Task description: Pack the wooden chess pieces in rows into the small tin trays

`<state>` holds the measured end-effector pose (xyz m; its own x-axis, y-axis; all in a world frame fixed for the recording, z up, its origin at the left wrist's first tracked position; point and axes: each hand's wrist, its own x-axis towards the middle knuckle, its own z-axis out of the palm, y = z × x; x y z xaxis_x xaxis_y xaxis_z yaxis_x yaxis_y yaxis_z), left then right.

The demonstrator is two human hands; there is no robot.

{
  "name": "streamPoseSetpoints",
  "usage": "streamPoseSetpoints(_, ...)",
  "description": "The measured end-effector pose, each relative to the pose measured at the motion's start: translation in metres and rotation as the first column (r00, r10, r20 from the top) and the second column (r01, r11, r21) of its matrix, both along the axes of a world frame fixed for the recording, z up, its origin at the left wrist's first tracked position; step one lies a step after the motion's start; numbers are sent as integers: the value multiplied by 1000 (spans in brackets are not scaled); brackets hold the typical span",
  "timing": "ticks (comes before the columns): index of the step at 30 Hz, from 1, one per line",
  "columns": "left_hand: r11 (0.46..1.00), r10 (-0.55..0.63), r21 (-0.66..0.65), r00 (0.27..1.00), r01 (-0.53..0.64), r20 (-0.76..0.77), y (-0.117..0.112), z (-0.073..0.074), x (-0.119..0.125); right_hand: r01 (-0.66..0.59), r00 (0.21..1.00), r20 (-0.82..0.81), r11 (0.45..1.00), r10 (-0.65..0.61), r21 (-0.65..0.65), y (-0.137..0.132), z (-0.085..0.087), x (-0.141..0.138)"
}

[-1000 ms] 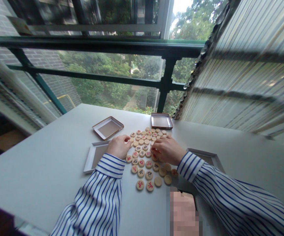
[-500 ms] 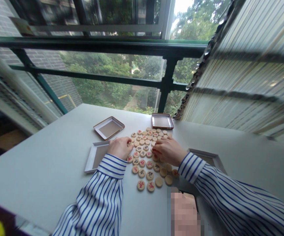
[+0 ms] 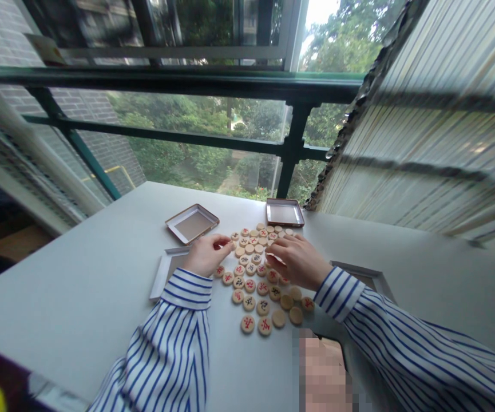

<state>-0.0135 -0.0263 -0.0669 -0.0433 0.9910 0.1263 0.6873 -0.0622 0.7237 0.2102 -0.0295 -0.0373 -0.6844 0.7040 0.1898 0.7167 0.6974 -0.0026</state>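
Note:
Several round wooden game pieces (image 3: 252, 276) with red and black characters lie spread on the white table (image 3: 79, 297). My left hand (image 3: 206, 254) rests at the left edge of the spread, fingers curled, its fingertips pinching at a piece near the top left. My right hand (image 3: 296, 260) lies over the right side of the pieces, fingers bent down onto them. Whether either hand has a piece lifted is hidden. Both arms wear blue-striped white sleeves.
Two brown-rimmed tin trays (image 3: 192, 222) (image 3: 284, 212) sit beyond the pieces. A white tray (image 3: 161, 273) lies under my left wrist and another white frame (image 3: 365, 274) by my right forearm. A window railing and striped curtain border the table.
Both hands have shifted slightly upward along the spread of pieces; a piece at the left edge is now uncovered. The view has drifted a little.

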Motion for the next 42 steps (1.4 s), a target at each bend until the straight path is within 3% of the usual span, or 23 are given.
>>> streamPoseSetpoints(3, 998, -13, -54, 971, 26, 238, -1, 5, -1, -8, 998, -63, 1000, 9, 4, 0, 0, -4)
streamPoseSetpoints(6, 994, 0, -105, 932, 41, 363, -2, 8, 0, -19, 988, -155, 1000, 19, 0, 2, -1, -10)
streamPoseSetpoints(18, 978, -96, -119, 875, 172, 475, 1, 1, -5, -69, 927, -375, 992, 26, -103, 10, -4, -46)
streamPoseSetpoints(30, 964, -136, -143, 877, 224, 461, 1, 0, -8, -52, 920, -391, 994, 11, -94, 9, -4, -62)
streamPoseSetpoints(33, 979, -74, -141, 899, 148, 431, 1, 2, -7, -38, 932, -362, 994, -3, -107, 9, -2, -62)
streamPoseSetpoints(36, 996, 65, -83, 910, -34, 410, 3, 0, -9, -16, 955, -298, 995, -14, -97, 10, -2, -63)
streamPoseSetpoints(39, 986, 157, -2, 919, -167, 362, 7, -6, -12, -15, 980, -197, 998, 2, -61, 10, -7, -68)
streamPoseSetpoints(42, 972, 199, 70, 946, -224, 256, 11, -15, -16, -13, 994, -105, 998, 6, -59, 8, -13, -75)
